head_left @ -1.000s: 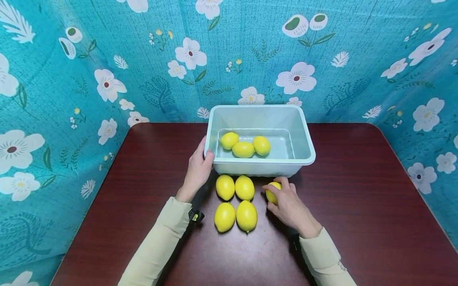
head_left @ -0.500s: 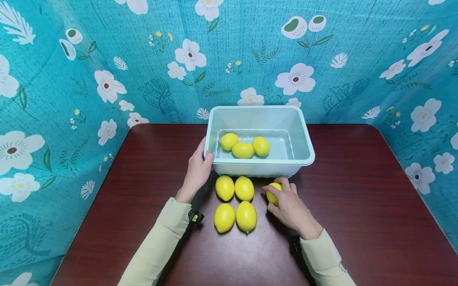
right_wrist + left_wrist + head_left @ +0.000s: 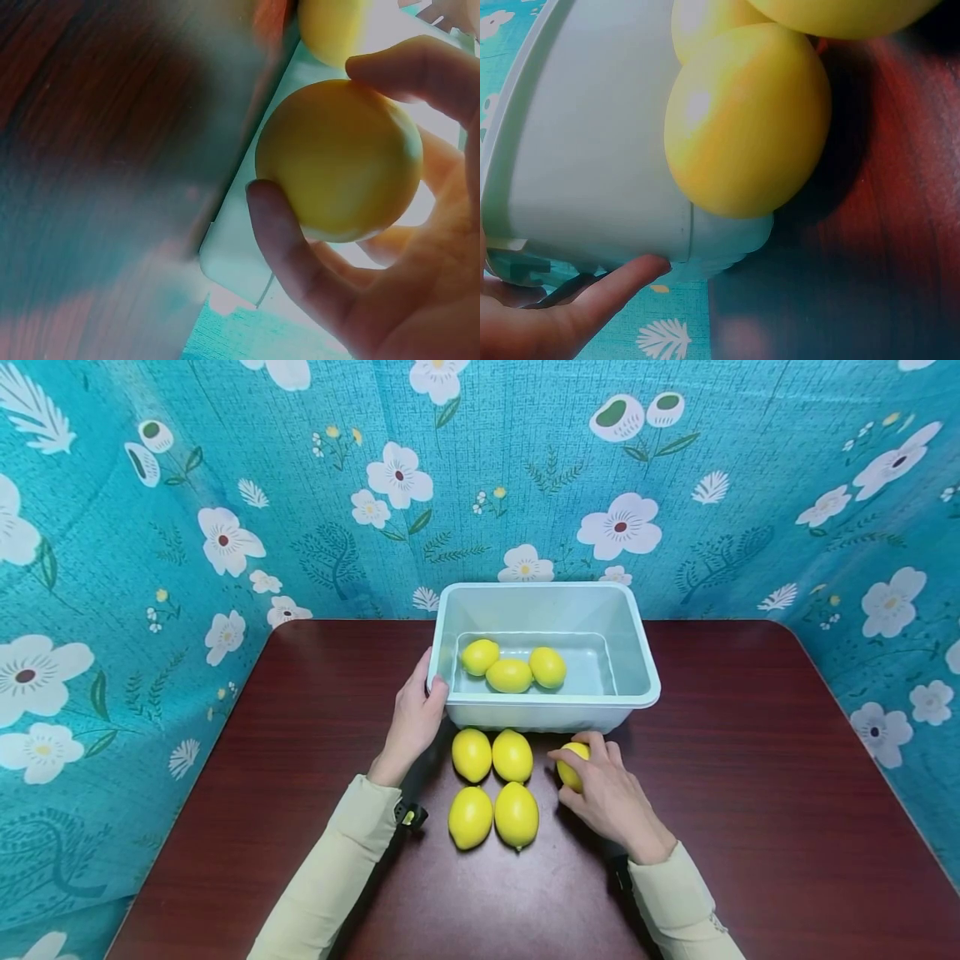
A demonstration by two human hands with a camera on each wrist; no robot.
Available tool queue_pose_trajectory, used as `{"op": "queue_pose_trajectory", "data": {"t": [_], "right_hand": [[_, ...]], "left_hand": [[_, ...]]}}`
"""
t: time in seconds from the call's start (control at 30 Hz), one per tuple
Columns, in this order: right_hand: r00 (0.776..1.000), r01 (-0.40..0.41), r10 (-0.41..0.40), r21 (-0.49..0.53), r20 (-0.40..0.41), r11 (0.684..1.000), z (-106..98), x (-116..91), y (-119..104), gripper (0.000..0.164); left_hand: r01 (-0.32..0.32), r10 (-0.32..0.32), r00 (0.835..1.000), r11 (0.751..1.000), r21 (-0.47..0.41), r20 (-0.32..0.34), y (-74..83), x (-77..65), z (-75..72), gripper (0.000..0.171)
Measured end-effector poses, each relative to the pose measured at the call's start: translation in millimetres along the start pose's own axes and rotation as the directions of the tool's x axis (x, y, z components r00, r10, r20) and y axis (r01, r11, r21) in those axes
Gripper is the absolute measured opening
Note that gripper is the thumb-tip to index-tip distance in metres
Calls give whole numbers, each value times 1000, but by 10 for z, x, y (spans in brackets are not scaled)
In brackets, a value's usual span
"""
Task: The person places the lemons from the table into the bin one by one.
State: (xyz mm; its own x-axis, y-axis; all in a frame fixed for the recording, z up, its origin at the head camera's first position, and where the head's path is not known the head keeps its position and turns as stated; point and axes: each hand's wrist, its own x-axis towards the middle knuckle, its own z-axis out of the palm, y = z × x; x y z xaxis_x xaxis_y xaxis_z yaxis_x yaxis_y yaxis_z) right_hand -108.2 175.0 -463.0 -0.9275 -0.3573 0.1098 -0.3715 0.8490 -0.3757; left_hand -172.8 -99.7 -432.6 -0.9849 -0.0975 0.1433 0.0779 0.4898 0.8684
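Head view, with clock directions taken from the centre of the pale bin (image 3: 540,717). At eight o'clock, the left hand (image 3: 416,710) is gripping the bin's end, its thumb pressing near the corner. Between five and six o'clock, the right hand (image 3: 609,793) is clamping thumb and fingers on a single lemon (image 3: 337,161); whether this is touching the table (image 3: 750,777) cannot be told. Toward seven, four loose lemons (image 3: 517,815) are lying two by two. Inside, three lemons (image 3: 510,676) are resting from mid-floor toward nine.
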Motion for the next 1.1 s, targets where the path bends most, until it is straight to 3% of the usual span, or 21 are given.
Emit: {"op": "queue_pose_trajectory", "data": {"t": [1.1], "right_hand": [[999, 8, -8, 2, -37, 1000, -50, -12, -46, 43]], "left_hand": [[7, -7, 1000, 1000, 2, -7, -12, 1, 16, 57]]}}
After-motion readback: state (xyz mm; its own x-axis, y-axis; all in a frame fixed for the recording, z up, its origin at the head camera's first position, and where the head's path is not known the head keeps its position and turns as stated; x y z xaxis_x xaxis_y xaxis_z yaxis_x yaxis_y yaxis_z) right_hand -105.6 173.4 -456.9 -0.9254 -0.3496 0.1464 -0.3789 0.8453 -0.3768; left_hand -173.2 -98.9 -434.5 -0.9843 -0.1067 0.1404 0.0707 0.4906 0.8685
